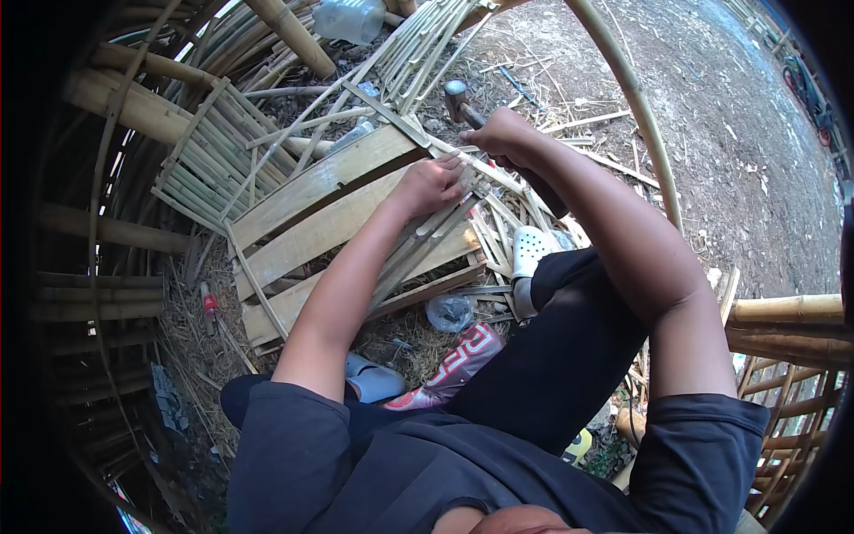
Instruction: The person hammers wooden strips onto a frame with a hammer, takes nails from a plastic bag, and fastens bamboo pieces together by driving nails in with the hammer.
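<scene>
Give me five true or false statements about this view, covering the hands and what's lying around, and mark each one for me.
1. The right hand grips a hammer. True.
2. The left hand is tucked behind the back. False: the left hand is down at the bamboo strips over the wooden boards.
3. A slatted bamboo panel is to the left of the boards in the picture. True.
4. Both shoes in view are bright red. False: the shoes are pale.
5. A clear plastic container shows near the top edge. True.
</scene>
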### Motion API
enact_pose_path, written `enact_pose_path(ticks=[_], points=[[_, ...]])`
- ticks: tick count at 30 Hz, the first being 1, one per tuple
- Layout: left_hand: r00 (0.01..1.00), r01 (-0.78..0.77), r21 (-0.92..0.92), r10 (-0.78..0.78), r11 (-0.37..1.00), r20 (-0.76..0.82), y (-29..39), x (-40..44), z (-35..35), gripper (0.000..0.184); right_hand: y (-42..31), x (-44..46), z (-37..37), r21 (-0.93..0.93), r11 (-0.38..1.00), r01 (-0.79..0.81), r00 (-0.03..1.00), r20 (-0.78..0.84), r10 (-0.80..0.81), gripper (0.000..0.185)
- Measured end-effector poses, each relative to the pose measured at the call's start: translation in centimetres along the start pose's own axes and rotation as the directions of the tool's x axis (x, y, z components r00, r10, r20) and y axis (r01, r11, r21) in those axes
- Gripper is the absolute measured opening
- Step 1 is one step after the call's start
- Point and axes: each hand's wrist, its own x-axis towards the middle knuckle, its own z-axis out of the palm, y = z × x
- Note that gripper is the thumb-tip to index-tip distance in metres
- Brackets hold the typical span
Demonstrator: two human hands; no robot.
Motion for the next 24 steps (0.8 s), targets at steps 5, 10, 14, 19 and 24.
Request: enact_pose_path(ticks=[5,10,14,19,24], points=[[0.996,-0.035,-0.116,0.025,0.993,-0.083,-0.6,-0.4,-0.1,0.039,-0.3,0.3,0.2,-0.029,1.000,0.006,1.000,-0.019,-0.006,0.052],[0.998,0.058,-0.308,-0.057,0.950,0.013,0.8,0.3,-1.5,0.046,-0.1,0.7,0.4,-0.050,0.999,0.014,0.999,-0.030,-0.015,0.052],[0.998,-0.059,-0.403,0.068,0.913,0.008,-1.0,1.3,0.0,0.050,0.2,1.0,0.3,-0.068,0.997,0.043,0.999,-0.001,-0.043,0.051],[0.996,0.034,-0.300,-0.008,0.953,0.088,-0.6,1.8,-0.7,0.045,0.5,1.1,0.2,-0.083,0.994,0.071,0.997,-0.012,-0.072,0.049],[0.998,0.004,-0.232,-0.018,0.973,-0.057,0.2,1.6,-0.4,0.036,0.5,0.9,0.0,-0.073,0.996,0.044,0.999,-0.002,-0.045,0.055]])
